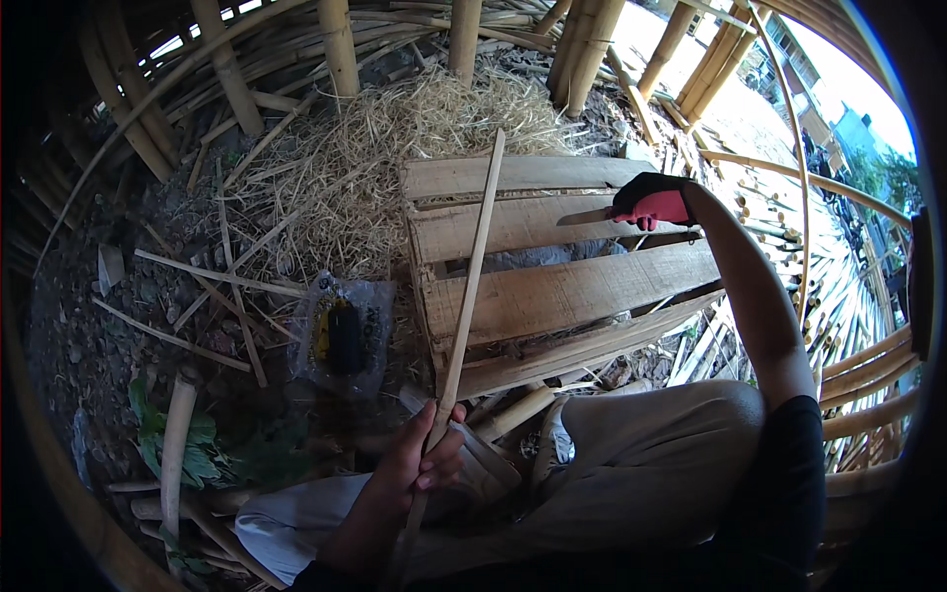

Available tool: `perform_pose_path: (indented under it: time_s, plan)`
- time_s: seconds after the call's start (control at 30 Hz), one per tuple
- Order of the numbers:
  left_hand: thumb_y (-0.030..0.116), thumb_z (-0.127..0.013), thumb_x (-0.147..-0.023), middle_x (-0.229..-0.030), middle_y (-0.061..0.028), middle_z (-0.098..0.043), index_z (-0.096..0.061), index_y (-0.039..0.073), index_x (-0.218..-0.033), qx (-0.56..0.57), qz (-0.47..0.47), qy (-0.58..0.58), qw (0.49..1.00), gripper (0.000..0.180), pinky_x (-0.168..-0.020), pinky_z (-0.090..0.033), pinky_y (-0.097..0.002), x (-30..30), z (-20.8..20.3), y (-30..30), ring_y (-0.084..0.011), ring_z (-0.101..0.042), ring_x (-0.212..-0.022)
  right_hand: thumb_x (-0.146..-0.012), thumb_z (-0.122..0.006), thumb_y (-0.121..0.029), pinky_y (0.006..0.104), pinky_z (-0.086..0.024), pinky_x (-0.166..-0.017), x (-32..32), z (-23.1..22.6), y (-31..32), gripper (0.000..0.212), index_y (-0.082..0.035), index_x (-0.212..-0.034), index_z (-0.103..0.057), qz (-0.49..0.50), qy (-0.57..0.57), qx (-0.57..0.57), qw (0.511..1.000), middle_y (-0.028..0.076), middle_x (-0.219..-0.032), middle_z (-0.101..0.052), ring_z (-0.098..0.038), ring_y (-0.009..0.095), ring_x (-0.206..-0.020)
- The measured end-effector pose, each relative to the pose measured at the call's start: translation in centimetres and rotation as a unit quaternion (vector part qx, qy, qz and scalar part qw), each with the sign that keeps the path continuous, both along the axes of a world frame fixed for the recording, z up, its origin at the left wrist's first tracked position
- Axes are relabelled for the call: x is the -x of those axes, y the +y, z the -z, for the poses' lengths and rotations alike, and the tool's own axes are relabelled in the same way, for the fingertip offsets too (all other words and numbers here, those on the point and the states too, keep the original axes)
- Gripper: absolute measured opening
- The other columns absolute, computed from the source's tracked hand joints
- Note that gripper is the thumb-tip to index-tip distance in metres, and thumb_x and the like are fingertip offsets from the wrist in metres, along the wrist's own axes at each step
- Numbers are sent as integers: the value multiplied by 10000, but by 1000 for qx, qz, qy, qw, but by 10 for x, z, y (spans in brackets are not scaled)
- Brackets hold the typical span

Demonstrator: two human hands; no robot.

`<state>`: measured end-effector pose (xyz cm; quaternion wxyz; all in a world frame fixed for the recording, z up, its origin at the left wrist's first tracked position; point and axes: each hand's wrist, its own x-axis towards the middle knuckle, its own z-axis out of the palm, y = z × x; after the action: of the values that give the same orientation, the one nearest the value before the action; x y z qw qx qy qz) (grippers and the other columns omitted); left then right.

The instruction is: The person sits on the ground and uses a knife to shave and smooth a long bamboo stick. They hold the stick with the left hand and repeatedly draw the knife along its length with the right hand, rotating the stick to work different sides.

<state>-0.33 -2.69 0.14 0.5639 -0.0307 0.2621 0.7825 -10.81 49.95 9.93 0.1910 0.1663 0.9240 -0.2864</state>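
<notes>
clear plastic packet point(342, 333) | yellow-black contents | ground, left of pallet point(552, 296)

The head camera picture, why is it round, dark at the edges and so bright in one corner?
Head view: a fisheye lens bends the bamboo poles and blackens the rim; top right, open daylight washes out, while the wooden slat pallet sits in shade.
</notes>
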Motion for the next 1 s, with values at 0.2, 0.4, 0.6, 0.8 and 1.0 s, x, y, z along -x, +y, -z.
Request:
perform_pose_path:
  time_s: [0.2, 0.4, 0.6, 0.8, 1.0]
  plan:
    - [539, -414, -1079, -555, 73, -323, -486, 129, -1151, -5, 0, -16, 1000, 422, -387, -246, -204, 1, 6, 2, -34, -286, -390, -933, -705, -371, 307, -485, -560, 6, 0, -8, 291, -94, -851, -733, 71, -6, 13, 997, 34, -735, -638, -593, 148, -620]
    - [536, -407, -1082, -557, 73, -322, -486, 124, -1154, -9, -1, -7, 1000, 426, -393, -246, -204, 0, 3, 2, -34, -281, -394, -925, -727, -377, 297, -438, -537, 6, 2, -55, 356, -49, -797, -671, 52, 24, -86, 995, 0, -695, -569, -520, 117, -572]
    - [536, -401, -1084, -560, 74, -315, -483, 121, -1154, 3, -4, -7, 1000, 429, -393, -243, -205, 0, 4, 1, -35, -275, -398, -977, -608, -511, 380, -527, -696, 8, -6, -91, 462, -68, -957, -737, -132, -47, -82, 987, 99, -865, -689, -650, 230, -737]
    - [535, -399, -1085, -561, 75, -314, -488, 127, -1156, 6, -1, -8, 1000, 423, -396, -244, -206, 0, 3, 2, -35, -278, -400, -1016, -470, -581, 456, -538, -870, 12, -13, -123, 548, -112, -1058, -751, -176, 88, -274, 941, 136, -1035, -733, -688, 354, -984]
    - [540, -400, -1083, -563, 75, -316, -490, 132, -1154, 5, 6, -9, 1000, 424, -402, -252, -207, 1, 4, 3, -36, -283, -401, -1029, -433, -586, 452, -550, -865, 13, -4, -102, 590, -86, -1003, -745, -231, 98, -330, 910, 142, -1031, -733, -692, 359, -981]
